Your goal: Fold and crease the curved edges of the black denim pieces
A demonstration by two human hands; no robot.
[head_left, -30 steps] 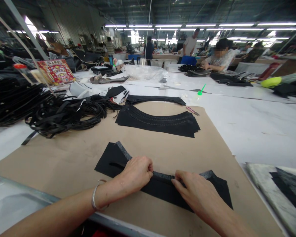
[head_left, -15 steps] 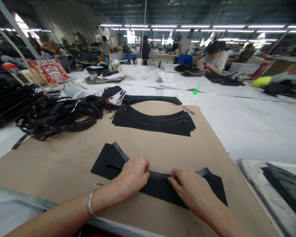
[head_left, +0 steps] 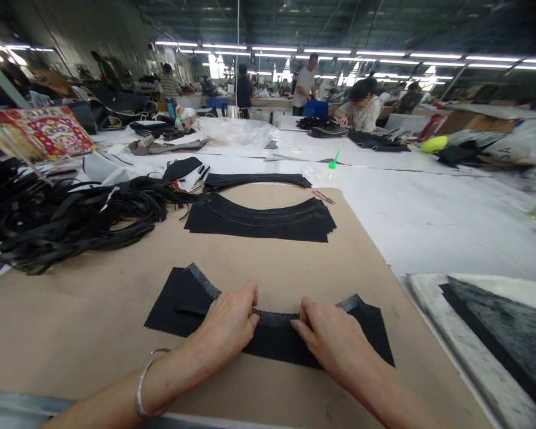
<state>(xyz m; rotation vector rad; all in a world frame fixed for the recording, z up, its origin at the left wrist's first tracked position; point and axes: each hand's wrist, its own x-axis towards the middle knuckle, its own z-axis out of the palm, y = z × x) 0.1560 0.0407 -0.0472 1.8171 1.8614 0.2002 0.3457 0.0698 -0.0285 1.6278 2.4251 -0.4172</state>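
A black curved piece of sheet material [head_left: 281, 348] lies before me, a speckled grey strip folded along its concave upper edge. My left hand [head_left: 230, 319] is at the left middle of that edge, its thumb against the fold and its index finger slightly raised. Farther right, my right hand [head_left: 326, 328] pinches the same edge between thumb and fingers. Part of the fold is hidden under both hands; a short stretch shows between them. Beyond lies a stack of similar black pieces [head_left: 259, 229] with stitch-like rows along the curve.
Brown board [head_left: 116, 310] covers the white table. Black strips [head_left: 129, 208] lie in a tangle at left. Pink-handled snips [head_left: 324, 196] and a bottle with a green nozzle [head_left: 333, 164] are farther back. A stone slab [head_left: 422, 292] bears dark pieces at right. A co-worker [head_left: 364, 110] bends over the far table.
The view has shifted slightly to the right. My left index finger has lifted away from the thumb at the fold. My right hand keeps its pinch, slightly nearer the left hand.
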